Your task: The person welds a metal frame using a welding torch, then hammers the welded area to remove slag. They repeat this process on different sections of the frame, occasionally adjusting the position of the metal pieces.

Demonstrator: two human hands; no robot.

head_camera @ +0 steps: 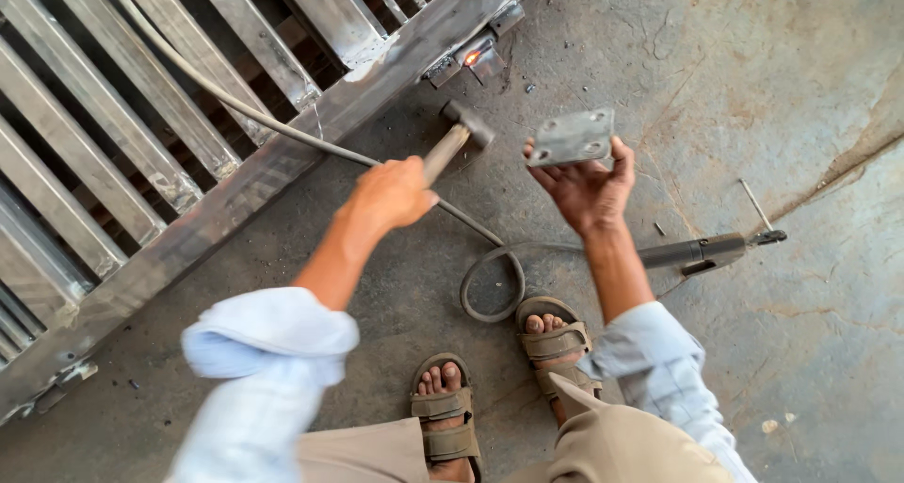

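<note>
Far left, the gate (160, 201) is lying flat on the floor (782, 97), slats running up-left, frame bar crossing diagonally; a cable (282, 125) is running over it and down to a loop just in front of your feet (499, 389). Your left hand (394, 193) is closing fully round the wooden handle of the hammer (459, 135), fingers wrapped tight; the hammer head is pointing up toward the frame, near a glowing weld spot (472, 57) on a hinge at the gate's edge. Just right of the hammer, your right hand (589, 189) is pinching the plate (572, 138) from below, thumb and fingertips on its lower edge, palm half open; the plate is in the air, tilted, apart from the hammer head. Further right, the electrode holder (706, 251) is lying on the floor, with a rod (755, 204) just above it.
</note>
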